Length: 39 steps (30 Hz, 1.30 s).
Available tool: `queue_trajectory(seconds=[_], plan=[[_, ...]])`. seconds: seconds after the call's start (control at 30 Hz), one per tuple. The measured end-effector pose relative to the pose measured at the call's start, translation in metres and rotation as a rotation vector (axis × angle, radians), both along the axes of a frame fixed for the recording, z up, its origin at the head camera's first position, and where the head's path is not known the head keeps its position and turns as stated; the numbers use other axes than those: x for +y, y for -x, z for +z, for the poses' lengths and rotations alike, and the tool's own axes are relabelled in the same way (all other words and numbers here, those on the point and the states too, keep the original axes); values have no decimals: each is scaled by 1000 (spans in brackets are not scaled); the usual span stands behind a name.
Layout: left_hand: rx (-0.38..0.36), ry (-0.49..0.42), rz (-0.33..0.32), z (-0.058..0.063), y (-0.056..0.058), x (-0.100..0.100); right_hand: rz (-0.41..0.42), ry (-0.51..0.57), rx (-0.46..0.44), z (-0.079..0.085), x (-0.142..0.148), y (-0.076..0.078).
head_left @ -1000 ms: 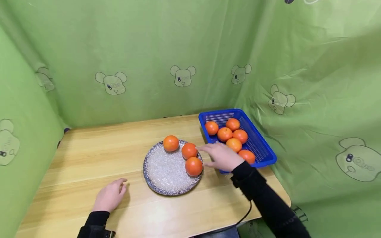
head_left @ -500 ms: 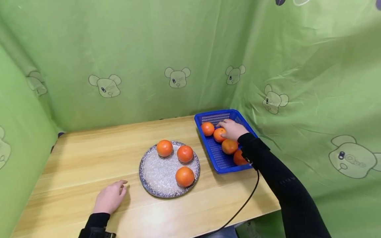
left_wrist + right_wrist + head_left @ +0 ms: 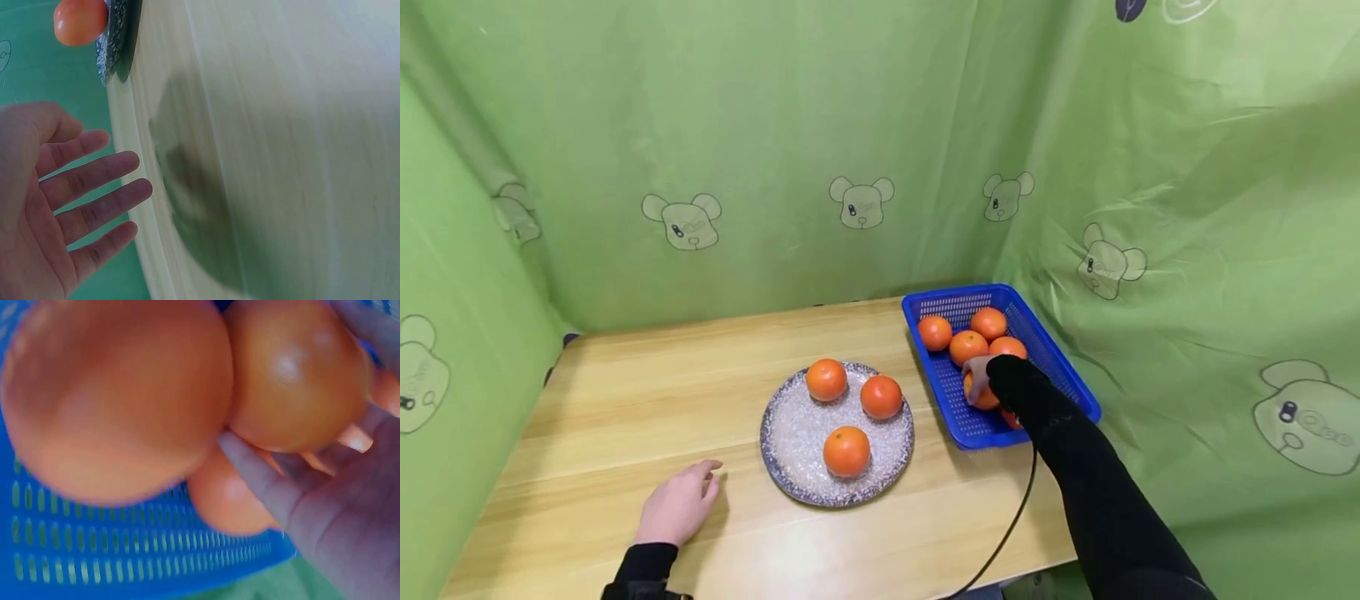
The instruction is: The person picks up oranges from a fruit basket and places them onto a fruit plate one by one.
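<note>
My right hand (image 3: 977, 379) is down in the blue basket (image 3: 957, 429), gripping a smooth, round orange-red fruit (image 3: 984, 395). In the right wrist view the thumb and fingers curve round this glossy fruit (image 3: 294, 375), while a larger-looking fruit (image 3: 119, 400) sits beside it. More fruits (image 3: 968, 347) lie in the basket, one partly hidden under the sleeve. Left of the basket, a speckled grey plate (image 3: 790, 446) with a dark rim bears three such fruits (image 3: 847, 452). My left hand (image 3: 677, 504) hovers over the table left of the plate, its fingers (image 3: 94, 178) extended and holding nothing.
The light wooden table (image 3: 647, 400) backs onto a green curtain (image 3: 775, 125) with bear prints, which also rises close to the basket's right side. A black cable (image 3: 1011, 529) runs from the right wrist over the table's front edge.
My right hand has left the plate's right edge, reached into the basket towards its back, then come forward to grip a fruit. The plate's front fruit has rolled left. My left hand stays put.
</note>
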State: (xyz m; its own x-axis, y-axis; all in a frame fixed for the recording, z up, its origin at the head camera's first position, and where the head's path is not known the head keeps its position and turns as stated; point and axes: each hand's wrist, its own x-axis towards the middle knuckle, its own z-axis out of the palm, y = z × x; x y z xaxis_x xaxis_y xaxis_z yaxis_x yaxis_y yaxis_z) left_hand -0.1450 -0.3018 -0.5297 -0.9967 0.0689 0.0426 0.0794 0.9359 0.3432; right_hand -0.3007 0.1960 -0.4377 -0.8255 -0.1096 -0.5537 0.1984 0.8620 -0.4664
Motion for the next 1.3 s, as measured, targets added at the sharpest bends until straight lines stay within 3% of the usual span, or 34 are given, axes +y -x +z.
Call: queue_trajectory(seconds=[0.07, 0.13, 0.17, 0.27, 0.4, 0.5, 0.6, 0.7, 0.9, 1.0, 1.13, 1.23, 1.3], plan=[[3, -3, 3, 1, 0, 0, 49, 26, -47, -2, -5, -1], [6, -6, 4, 2, 0, 1, 233, -67, -34, -3, -10, 2], [5, -7, 5, 2, 0, 1, 284, -86, -41, -3, -11, 3], [-1, -8, 11, 1, -1, -1, 351, -112, -68, -1, -15, 10], [-10, -7, 7, 0, -1, -2, 340, -152, -86, 2, -11, 19], [-7, -5, -3, 0, 0, -1, 416, -236, -20, 8, -13, 29], [4, -5, -9, 0, 1, 0, 577, -341, 147, 18, -22, 39], [12, -7, -17, 1, 4, 4, 679, -420, 397, 30, -35, 43], [15, -8, -33, 1, 6, 8, 641, -277, 732, 68, -74, 18], [21, -11, -35, 1, 6, 8, 653, -195, 895, 75, -92, -1], [34, -14, -35, -1, 6, 8, 692, -129, 1131, 56, -112, -23], [37, -13, -40, -3, 6, 9, 696, -89, 1270, 27, -124, -37], [36, -13, -48, -5, 5, 10, 681, -62, 1315, 6, -130, -46]])
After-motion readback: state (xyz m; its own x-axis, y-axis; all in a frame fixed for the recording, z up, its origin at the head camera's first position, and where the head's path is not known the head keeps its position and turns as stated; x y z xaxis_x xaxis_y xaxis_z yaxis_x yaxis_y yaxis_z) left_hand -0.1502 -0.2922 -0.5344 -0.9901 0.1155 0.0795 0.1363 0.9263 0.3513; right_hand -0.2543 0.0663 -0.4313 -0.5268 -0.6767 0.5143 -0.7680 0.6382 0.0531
